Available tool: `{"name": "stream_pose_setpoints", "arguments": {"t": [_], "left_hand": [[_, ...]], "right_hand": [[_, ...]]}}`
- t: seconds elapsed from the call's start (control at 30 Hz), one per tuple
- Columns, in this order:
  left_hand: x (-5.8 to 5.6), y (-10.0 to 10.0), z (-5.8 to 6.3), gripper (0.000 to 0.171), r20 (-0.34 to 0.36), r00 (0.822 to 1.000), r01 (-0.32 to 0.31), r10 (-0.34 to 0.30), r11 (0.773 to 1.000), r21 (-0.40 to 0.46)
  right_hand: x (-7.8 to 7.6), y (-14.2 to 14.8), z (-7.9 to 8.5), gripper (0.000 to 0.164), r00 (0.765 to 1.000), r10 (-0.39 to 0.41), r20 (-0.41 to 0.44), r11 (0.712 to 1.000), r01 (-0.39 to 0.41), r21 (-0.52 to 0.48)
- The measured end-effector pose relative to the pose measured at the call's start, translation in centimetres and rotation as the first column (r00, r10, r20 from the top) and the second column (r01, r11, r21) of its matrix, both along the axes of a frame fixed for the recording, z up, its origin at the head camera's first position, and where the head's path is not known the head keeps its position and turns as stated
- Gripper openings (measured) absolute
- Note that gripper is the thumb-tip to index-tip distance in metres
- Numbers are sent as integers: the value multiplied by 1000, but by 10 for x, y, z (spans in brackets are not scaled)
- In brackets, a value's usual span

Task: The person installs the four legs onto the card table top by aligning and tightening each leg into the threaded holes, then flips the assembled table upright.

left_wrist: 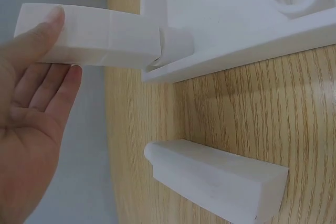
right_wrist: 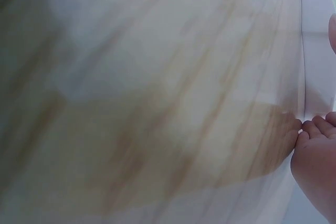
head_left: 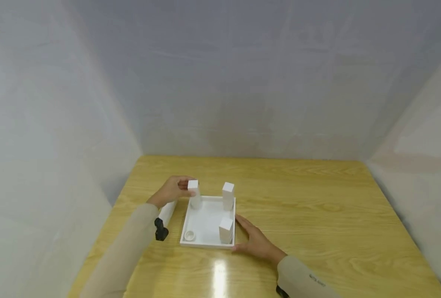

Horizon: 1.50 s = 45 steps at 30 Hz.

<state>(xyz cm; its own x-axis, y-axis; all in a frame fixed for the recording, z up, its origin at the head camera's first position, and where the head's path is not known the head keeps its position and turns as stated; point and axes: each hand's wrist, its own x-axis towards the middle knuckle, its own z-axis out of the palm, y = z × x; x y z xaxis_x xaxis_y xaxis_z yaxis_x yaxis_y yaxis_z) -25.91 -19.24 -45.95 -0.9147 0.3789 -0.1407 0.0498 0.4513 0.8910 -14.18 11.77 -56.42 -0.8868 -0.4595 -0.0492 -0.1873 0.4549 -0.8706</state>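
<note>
White and square-edged, a post point(left_wrist: 113, 35) stands at the far-left corner of the tray point(head_left: 207, 246), pinched by the outstretched left hand point(head_left: 171, 191). The right hand point(head_left: 258, 244), thumb and fingers spread, touches the tray's right side. A second post point(left_wrist: 215, 179) lies left of the tray on grained wood point(head_left: 324, 231).

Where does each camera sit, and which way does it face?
Head: on the head, facing forward and down at table and tray; left hand, right hand and sleeves show.
Left wrist: on that wrist, facing the held block; the left hand shows.
Right wrist: on that wrist, facing a blurred, streaked surface; part of the right hand shows at right.
Shared by head and left wrist: left hand, tray, held block, lying block.
</note>
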Motion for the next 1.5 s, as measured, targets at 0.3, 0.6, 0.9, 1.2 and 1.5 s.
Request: {"name": "stream_pose_setpoints", "arguments": {"t": [0.3,0.6,0.9,1.2,1.5], "left_hand": [[5,-2,0,54,-13,999,38,-37,998,44],[26,31,-11,71,-128,950,-280,285,958,62],[36,64,-28,69,-308,754,-570,580,811,133],[37,47,-29,54,-296,808,-500,510,858,114],[16,10,-20,50,-92,989,-115,120,992,60]], "right_hand": [[0,-2,-1,106,1000,1,-1,1000,-1,12],[0,-2,0,106,1000,-5,13,1000,5,-4],[-1,-1,0,106,1000,0,30,1000,1,-13],[-3,-3,-3,107,1000,8,18,1000,-8,-9],[-4,-3,-4,108,1000,16,12,1000,-16,-9]]}}
